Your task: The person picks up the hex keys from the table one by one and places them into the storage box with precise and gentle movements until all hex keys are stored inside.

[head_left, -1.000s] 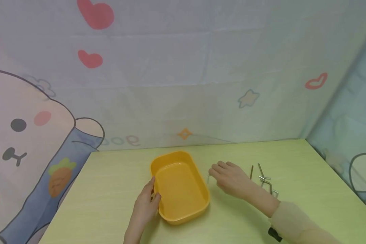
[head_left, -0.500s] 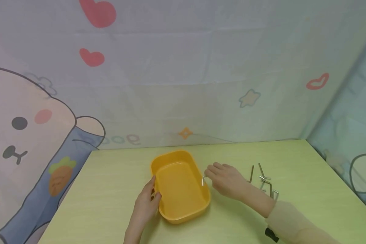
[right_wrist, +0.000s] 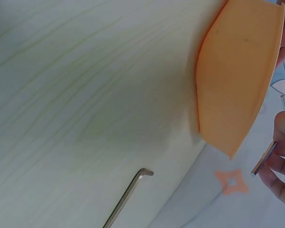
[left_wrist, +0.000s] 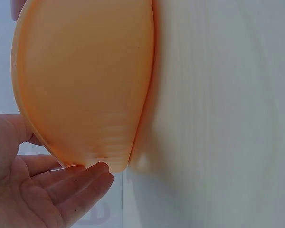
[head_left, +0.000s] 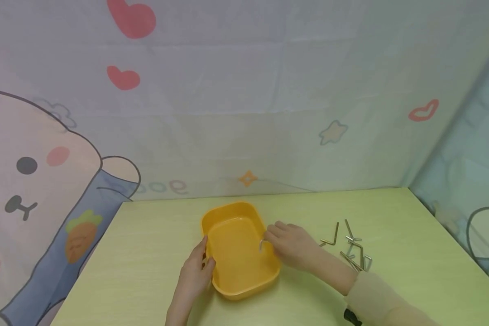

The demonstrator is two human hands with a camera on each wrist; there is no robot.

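A yellow rectangular tray (head_left: 232, 253) lies on the table, its inside bare. My left hand (head_left: 192, 276) holds the tray's left side, with the thumb over the rim and the fingers against the outer wall (left_wrist: 80, 166). Over the tray's right rim, my right hand (head_left: 291, 246) pinches a small silver hex key (head_left: 261, 245), whose bent end points down inside the rim. In the right wrist view both ends of that hex key (right_wrist: 264, 159) stick out from between thumb and fingers.
Several loose L-shaped hex keys (head_left: 361, 256) lie in a scattered group right of the tray, some crossing. One more hex key (head_left: 336, 233) lies nearer the right hand. A printed cloth (head_left: 228, 113) hangs behind the table (head_left: 146, 253).
My right hand has moved left with the hex key, from beside the tray to over its right rim. More of the loose keys show behind it. The left hand has stayed put.
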